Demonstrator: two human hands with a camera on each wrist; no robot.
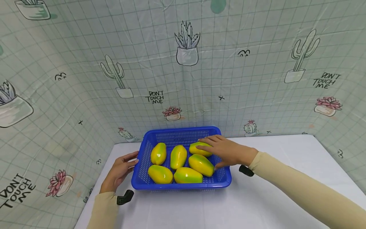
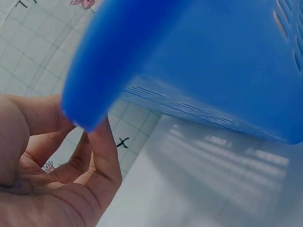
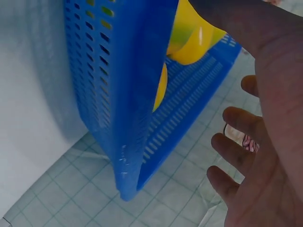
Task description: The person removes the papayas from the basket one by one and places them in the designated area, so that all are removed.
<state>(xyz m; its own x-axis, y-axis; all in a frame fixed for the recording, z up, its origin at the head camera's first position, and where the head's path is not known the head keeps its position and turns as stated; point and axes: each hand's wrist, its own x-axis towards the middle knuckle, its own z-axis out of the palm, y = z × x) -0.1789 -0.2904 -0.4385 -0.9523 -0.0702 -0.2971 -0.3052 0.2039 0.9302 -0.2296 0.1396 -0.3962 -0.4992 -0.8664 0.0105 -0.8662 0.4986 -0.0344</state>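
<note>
1. Six yellow-green fruits [image 1: 178, 157] lie inside the blue basket [image 1: 180, 186].
2. Over the basket's right end is the right hand [image 1: 227, 151], its grip loose, fingers extended; whether it touches fruit I cannot tell.
3. At the basket's left side, the left hand [image 1: 121, 168] has its grip pinching the rim.
4. Beneath the basket is the white surface [image 1: 286, 149]; behind it, cactus-print cloth [image 1: 217, 76].

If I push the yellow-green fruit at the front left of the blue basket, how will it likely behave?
The front-left fruit may roll or rock, since its sides are rounded. Its glossy highlights suggest smooth, perhaps slippery skin. It probably won't travel far, with the basket walling it in and another fruit close beside it.
</note>
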